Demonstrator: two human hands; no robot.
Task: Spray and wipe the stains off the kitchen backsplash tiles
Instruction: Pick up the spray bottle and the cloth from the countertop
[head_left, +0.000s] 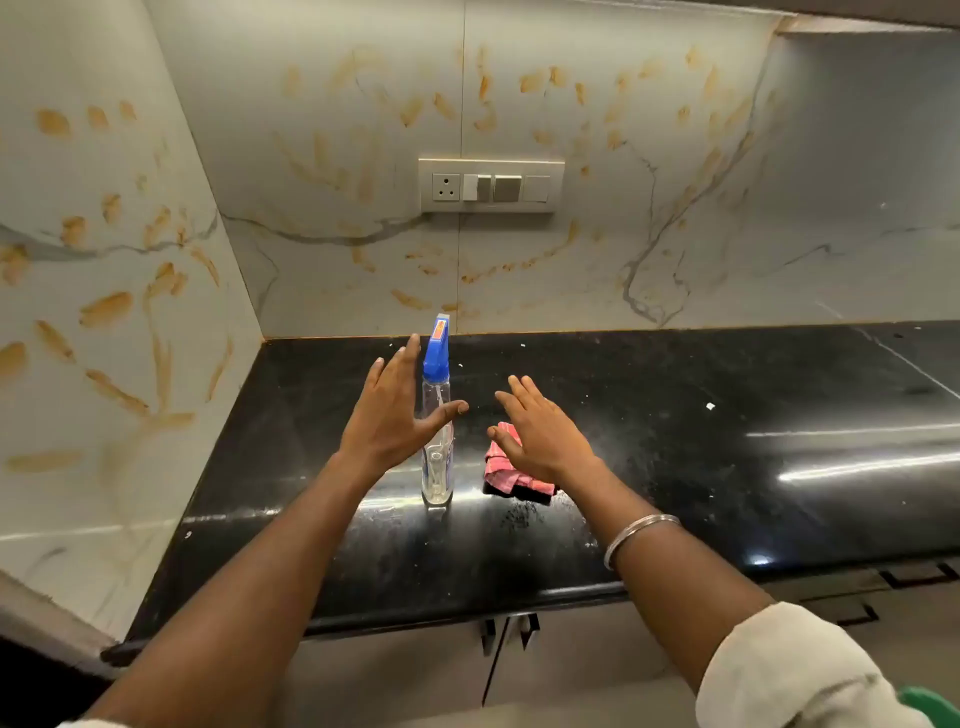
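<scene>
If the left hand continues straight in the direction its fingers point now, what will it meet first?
Probably the spray bottle: the open left hand is right beside it, thumb already crossing in front of its clear body. If the fingers pass left of the blue trigger head, the stained backsplash comes next. Depth is hard to judge.

The desk (675, 415) is left bare on the right; the middle is blocked by a bottle (437, 447) and cloth (511, 475).

Backsplash tiles (332, 249): pale cream, grey marble veining, smeared with orange-brown stains (106, 309). Surface (727, 457): glossy black, white specks. Spray bottle (437, 415): clear body, blue head, orange label on top. Cloth (506, 475): pink checked, dark underside. Switch plate (491, 185): beige, grey rockers. Bangle (636, 535): silver.
</scene>
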